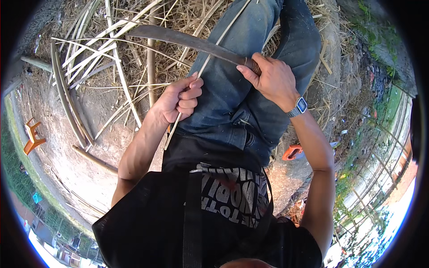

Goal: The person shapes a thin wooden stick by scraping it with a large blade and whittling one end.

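My left hand [181, 99] is closed around a thin, pale strip [233, 22] that looks like split bamboo. The strip slants over my jeans-covered leg, with its near end by my waist and its far part beyond the knee. In my right hand [273, 82] is a machete [178, 39], gripped by its wrapped handle. Its long, dark, curved blade points left and crosses the strip a little beyond my left fist. Whether the edge touches the strip, I cannot tell. A watch [301, 105] is on my right wrist.
Several pale split strips [118, 62] lie piled on straw at the far left. Curved poles [66, 98] rest on the ground beside them. An orange-handled saw [292, 152] lies by my right forearm, and an orange chair [33, 137] stands farther left.
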Tool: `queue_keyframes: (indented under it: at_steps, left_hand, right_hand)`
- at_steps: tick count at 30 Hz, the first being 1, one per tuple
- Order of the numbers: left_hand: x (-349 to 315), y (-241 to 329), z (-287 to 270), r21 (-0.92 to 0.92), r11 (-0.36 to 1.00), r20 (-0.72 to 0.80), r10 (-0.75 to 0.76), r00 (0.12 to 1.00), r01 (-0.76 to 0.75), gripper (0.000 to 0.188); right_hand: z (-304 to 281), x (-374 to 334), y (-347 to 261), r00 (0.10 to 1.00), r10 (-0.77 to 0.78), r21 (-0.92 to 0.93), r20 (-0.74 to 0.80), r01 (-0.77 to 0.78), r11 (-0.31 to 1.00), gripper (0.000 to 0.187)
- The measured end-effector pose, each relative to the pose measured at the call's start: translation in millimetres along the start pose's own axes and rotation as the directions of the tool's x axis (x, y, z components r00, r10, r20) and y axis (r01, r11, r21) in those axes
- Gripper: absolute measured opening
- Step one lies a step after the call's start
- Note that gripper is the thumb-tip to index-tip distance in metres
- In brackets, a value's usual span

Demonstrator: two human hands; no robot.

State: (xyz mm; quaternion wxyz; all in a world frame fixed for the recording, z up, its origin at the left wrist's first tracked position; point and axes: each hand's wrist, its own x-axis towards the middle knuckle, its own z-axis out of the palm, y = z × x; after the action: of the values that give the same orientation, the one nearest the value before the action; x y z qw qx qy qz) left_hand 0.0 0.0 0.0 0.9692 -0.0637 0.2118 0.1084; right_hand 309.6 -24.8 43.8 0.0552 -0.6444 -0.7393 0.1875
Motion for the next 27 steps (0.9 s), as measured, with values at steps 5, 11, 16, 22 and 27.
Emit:
queue_keyframes:
  at_steps: [5, 11, 16, 22, 27]
  left_hand:
    - [-2.8, 4.4, 7.6, -0.014, 0.999, -0.014, 0.028, 1.0, -0.028, 0.036]
    - [-1.5, -10.1, 12.9, 0.099, 0.995, -0.096, 0.043, 0.994, -0.033, 0.036]
    - [-8.8, -13.8, 10.7, 0.07, 0.996, -0.092, 0.06, 0.994, -0.054, 0.037]
    - [-0.2, -7.3, 20.8, 0.134, 0.99, -0.095, 0.046, 0.994, -0.033, 0.039]
    - [-4.0, -18.5, 14.9, 0.112, 0.993, -0.098, 0.039, 0.994, -0.028, 0.038]
  right_hand:
    - [0.4, 6.0, -4.7, 0.991, -0.042, -0.048, -0.123, 0.037, 0.998, 0.067]
    - [-11.7, -14.6, -30.9, 1.0, 0.024, 0.02, -0.001, -0.024, 1.0, 0.058]
    - [-5.6, 0.1, -7.6, 0.992, -0.051, -0.015, -0.113, 0.05, 0.999, 0.064]
    - [-4.3, -0.2, -14.2, 0.997, -0.009, 0.093, -0.076, 0.016, 0.996, 0.061]
    - [4.4, -2.8, -0.9, 0.983, -0.113, -0.016, -0.148, 0.112, 0.994, 0.06]
